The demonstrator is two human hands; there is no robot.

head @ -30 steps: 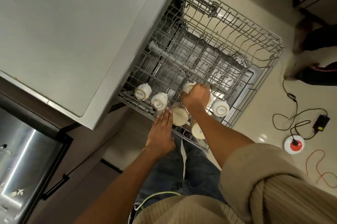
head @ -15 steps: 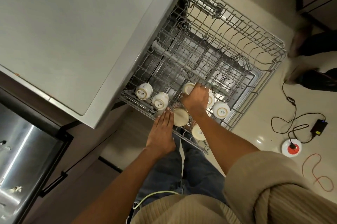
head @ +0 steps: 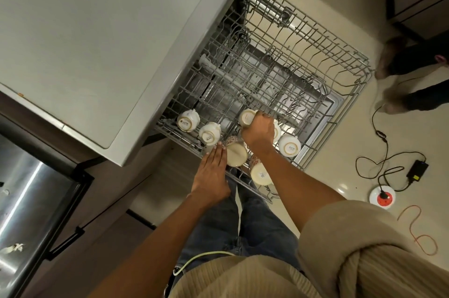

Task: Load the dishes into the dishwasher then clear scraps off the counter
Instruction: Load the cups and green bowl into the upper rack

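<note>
Six cups are being shown mouth-down along the near edge of the pulled-out upper rack (head: pixel 340 74), presumably so that water can be drained from them. A seventh white cup (head: pixel 246 116) is being gripped by the right hand (head: pixel 260 131), whose fingers are curled over it; it is being seated among the wires just behind the front row, near the middle of the rack. The left hand (head: pixel 212 171) is being kept flat with fingers straight, its tips resting at the rack's front edge beside a patterned mug (head: pixel 235 153), apparently so that the rack is being steadied while the cup is lowered. A second patterned mug (head: pixel 260 172) is being held by the tines at the near corner. The tabletop (head: pixel 97 37) is being left for the later clearing of scraps.
</note>
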